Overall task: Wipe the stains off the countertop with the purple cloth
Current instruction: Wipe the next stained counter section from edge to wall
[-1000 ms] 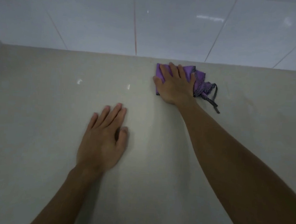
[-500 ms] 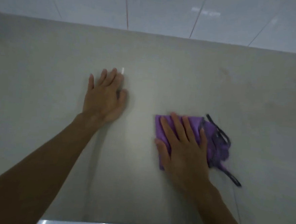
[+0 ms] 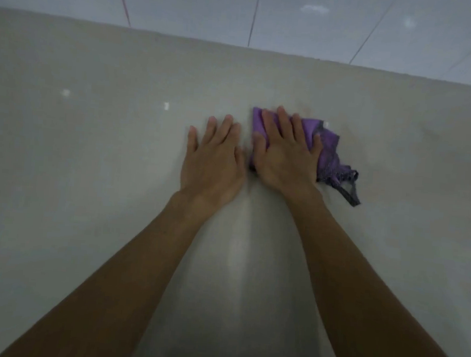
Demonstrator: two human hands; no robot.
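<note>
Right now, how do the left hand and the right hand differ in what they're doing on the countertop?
The left hand lies flat on the bare countertop with nothing under it; the right hand presses down on the purple cloth. The left hand sits slightly nearer the person, while the right hand's fingers reach a little farther toward the tiled wall. Both are palm down, fingers extended, side by side.

Dim, flat, greyish light fills the frame. Small glare spots dot the countertop [image 3: 90, 168] at left and the tiled wall [image 3: 309, 19] at upper right — soft shadows darken the lower centre between the forearms. Motion blur softens detail; wide-angle distortion bows the counter's back edge.
</note>
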